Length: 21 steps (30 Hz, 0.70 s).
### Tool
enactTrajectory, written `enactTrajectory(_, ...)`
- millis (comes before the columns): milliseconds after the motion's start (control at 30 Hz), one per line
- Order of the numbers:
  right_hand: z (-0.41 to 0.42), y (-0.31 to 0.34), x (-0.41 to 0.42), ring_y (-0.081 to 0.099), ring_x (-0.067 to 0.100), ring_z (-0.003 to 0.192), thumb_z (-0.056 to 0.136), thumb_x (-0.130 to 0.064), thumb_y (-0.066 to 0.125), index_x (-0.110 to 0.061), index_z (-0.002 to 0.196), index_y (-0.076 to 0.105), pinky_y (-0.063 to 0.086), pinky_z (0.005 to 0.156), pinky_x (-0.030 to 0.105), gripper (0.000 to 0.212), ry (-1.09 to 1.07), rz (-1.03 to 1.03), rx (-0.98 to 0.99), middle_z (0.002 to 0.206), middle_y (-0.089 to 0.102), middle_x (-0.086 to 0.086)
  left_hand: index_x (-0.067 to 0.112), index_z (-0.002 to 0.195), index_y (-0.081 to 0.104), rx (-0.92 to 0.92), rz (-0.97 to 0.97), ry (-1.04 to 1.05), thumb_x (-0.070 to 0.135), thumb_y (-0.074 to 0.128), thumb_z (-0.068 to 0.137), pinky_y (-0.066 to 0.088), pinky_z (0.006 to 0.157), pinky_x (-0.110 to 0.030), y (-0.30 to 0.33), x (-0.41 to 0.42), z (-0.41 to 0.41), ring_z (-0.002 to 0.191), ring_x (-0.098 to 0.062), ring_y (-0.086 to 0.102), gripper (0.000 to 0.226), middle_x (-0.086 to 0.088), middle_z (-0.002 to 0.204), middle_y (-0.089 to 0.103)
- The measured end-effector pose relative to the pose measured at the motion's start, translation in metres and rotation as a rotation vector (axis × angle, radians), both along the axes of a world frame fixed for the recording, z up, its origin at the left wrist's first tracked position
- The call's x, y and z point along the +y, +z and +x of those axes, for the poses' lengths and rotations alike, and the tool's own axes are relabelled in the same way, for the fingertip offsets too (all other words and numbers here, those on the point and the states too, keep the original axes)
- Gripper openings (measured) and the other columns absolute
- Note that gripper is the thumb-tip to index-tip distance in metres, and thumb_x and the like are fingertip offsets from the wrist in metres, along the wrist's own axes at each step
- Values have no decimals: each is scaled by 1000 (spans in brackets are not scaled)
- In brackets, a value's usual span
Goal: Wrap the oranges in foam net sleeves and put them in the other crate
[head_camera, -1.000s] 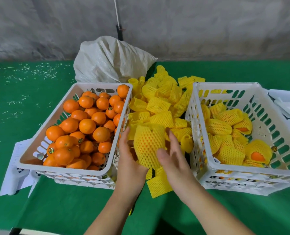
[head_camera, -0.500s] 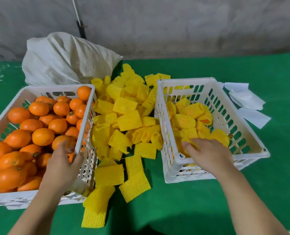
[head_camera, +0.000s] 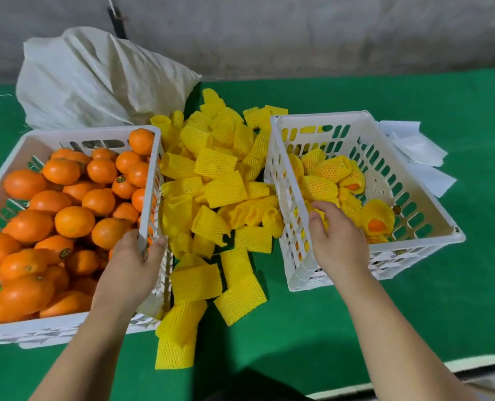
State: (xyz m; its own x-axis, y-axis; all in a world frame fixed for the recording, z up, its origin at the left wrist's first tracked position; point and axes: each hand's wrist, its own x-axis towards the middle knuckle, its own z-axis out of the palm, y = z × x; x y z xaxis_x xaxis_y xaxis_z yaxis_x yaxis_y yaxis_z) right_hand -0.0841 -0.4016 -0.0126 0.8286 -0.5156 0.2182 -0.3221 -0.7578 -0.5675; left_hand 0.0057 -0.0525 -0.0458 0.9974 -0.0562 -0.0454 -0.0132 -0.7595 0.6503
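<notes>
hands [head_camera: 130, 264] [head_camera: 337, 241] on crates; stickers [head_camera: 121, 179] unreadable.

Orange crate [head_camera: 149, 180] at 9 o'clock, sleeve pile [head_camera: 211, 198] centre, wrapped-fruit crate [head_camera: 414, 175] at 3, sack [head_camera: 95, 82] at 11.

Light: bright, even, overhead | Shadows: soft, dark patch on bench [head_camera: 298, 328] at bottom | Focus: sharp, slight compression | Edges: wide-angle bowing

The left crate [head_camera: 150, 169] of oranges [head_camera: 74, 221] runs off the picture's left edge. The right hand [head_camera: 337, 241] covers whatever its fingers touch inside the right crate [head_camera: 321, 121]. Sticker print on the oranges is too small to read.
</notes>
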Motion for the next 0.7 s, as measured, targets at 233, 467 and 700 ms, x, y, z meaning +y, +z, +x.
enactTrajectory(233, 3, -33, 80, 34, 39, 144, 86, -38, 64, -28, 120, 64, 33, 107, 57, 35, 148, -425, 38, 154, 42, 9, 40, 120, 71, 240, -315, 43, 47, 45, 108, 52, 85, -36, 9, 43, 24, 98, -9, 69, 30, 12, 110, 76)
enactTrajectory(467, -27, -126, 139, 28, 37, 144, 92, -40, 69, -28, 163, 4, 37, 113, 47, 97, 205, 237, 824, 161, 29, 5, 26, 100, 51, 749, 560, -612, 22, 38, 114, 41, 92, -37, 1, 39, 30, 109, -29, 53, 19, -9, 125, 62)
enactTrajectory(700, -2, -125, 166, 41, 23, 144, 98, -11, 66, -27, 158, 31, 39, 110, 37, 71, 36, 595, 364, 158, 42, 4, 23, 168, 10, 428, 834, -755, 32, 71, 100, 33, 122, -50, 4, 62, 67, 153, -38, 27, 92, -10, 174, 9)
